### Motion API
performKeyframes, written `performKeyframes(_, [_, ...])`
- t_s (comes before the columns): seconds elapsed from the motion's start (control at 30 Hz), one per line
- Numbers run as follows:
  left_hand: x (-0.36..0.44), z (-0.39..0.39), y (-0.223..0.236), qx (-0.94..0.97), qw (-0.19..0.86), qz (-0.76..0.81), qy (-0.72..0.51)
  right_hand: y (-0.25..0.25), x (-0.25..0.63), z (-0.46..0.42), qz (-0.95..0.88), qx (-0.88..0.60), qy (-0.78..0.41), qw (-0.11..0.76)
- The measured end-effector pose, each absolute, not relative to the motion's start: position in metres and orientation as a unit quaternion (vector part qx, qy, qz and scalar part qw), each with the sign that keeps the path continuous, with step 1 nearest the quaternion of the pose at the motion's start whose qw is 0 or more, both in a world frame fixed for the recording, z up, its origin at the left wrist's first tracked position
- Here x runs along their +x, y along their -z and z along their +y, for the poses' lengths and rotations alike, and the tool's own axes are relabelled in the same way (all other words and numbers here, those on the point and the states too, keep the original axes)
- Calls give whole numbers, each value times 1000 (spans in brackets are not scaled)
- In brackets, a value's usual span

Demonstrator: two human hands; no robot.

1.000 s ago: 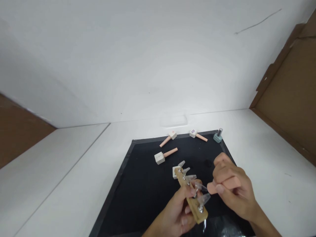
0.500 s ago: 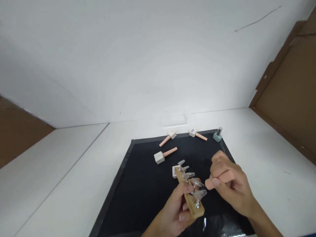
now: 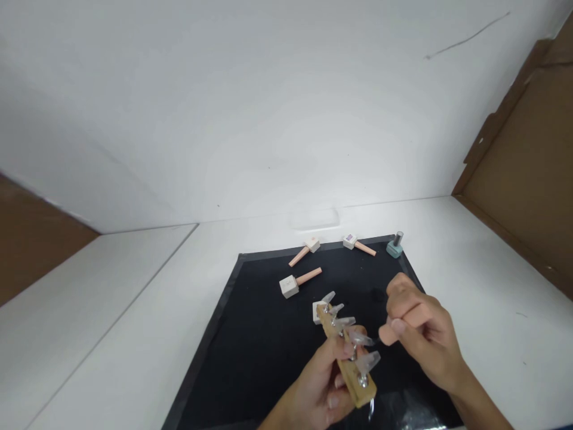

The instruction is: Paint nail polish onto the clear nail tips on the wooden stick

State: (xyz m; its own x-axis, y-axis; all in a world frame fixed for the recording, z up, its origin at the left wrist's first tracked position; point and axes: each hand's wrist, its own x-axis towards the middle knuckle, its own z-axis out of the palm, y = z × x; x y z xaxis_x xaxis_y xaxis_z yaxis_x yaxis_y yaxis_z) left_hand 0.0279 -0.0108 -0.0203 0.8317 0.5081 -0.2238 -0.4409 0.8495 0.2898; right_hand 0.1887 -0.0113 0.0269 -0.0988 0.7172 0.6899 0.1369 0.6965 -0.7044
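Wooden bar (image 3: 357, 389) is held over the black mat (image 3: 255, 340), fingers of the left hand (image 3: 317, 379) clamped around it, the right hand (image 3: 432, 337) just beside. Beyond them, three white bottles (image 3: 289, 286) with peach caps (image 3: 309, 275) lie sideways, a grey-green bottle (image 3: 394, 248) stands upright at the mat's far right corner, and another white bottle (image 3: 316, 313) is partly hidden by the bar. Right thumb and fingers clamp a peach handle (image 3: 387, 334), its thin brush (image 3: 376, 341) near one of five clear nail tips (image 3: 368, 362) along the bar; whether they touch cannot be told.
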Motion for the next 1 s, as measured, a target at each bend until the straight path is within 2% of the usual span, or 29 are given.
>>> performKeyframes(0.1, [27,-11,22,136,951,123,-250,-26,188,-11,-682,-292,-246,623])
performKeyframes(0.27, [31,-13,22,187,939,96,-273,-30,189,-11,-699,-297,-293,581])
performKeyframes(0.47, [26,-19,28,296,905,105,-287,-23,188,-12,-645,-249,-314,651])
performKeyframes(0.67, [24,-22,29,404,848,123,-321,-24,188,-10,-659,-230,-349,626])
performKeyframes(0.77, [23,-22,19,482,781,201,-343,-24,189,-9,-634,-224,-343,655])
performKeyframes(0.87, [23,-21,7,595,658,289,-360,-28,189,-9,-663,-189,-365,625])
performKeyframes(1.0, [23,-19,3,650,596,304,-361,-31,189,-9,-679,-224,-350,606])
